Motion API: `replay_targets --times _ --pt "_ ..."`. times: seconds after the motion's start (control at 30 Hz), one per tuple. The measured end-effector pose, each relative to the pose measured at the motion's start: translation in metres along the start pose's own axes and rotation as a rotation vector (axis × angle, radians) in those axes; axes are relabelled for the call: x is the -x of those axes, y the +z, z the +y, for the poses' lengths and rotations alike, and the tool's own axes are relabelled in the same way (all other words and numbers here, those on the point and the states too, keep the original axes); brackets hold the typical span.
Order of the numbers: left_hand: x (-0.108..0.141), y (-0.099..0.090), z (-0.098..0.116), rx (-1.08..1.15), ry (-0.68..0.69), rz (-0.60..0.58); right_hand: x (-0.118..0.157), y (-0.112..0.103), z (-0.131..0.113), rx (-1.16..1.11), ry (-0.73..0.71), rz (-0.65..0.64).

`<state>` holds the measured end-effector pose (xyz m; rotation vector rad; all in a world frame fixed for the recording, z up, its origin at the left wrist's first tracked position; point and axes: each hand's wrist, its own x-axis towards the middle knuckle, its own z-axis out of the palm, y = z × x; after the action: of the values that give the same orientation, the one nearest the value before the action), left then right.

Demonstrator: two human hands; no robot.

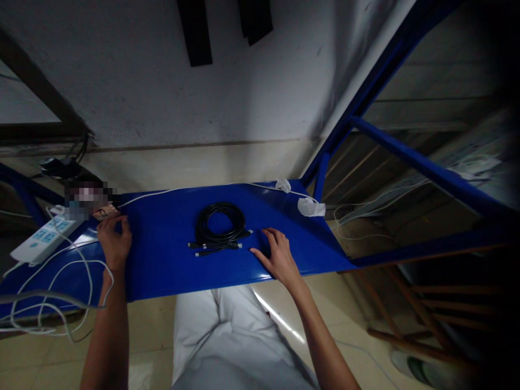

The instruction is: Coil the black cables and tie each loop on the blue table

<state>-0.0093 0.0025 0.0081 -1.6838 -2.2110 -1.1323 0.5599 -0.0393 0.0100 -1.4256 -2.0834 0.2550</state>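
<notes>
A black cable point(221, 223) lies coiled on the blue table point(162, 271), its several plug ends gathered at the near side of the coil. Just right of it, my right hand point(281, 255) rests at the table with thumb and fingers apart, holding nothing. At the left, my left hand point(114, 241) is bent with fingers drawn together against a small reddish packet point(105, 212) that has dark marks or a dark thing on it. Whatever those fingertips pinch is hidden.
A white power strip point(46, 238) sits at the left, with loose white cords point(52, 295) near my left forearm. Crumpled white plastic point(311, 207) lies at the right back corner. Blue frame bars point(422, 162) rise on the right. Behind stands a wall point(227, 108).
</notes>
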Motion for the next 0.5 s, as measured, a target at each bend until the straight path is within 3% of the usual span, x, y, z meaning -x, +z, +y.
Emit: replay_targets --times 0.1,0.5 --pt "0.0009 0.0011 0.0003 -0.029 0.044 0.064 -0.0002 -0.0009 -0.0005 -0.003 -0.002 -0.001" --pt "0.0017 0.0041 -0.0029 -0.028 0.051 0.06 0.0003 -0.0029 -0.0035 -0.006 0.002 -0.005"
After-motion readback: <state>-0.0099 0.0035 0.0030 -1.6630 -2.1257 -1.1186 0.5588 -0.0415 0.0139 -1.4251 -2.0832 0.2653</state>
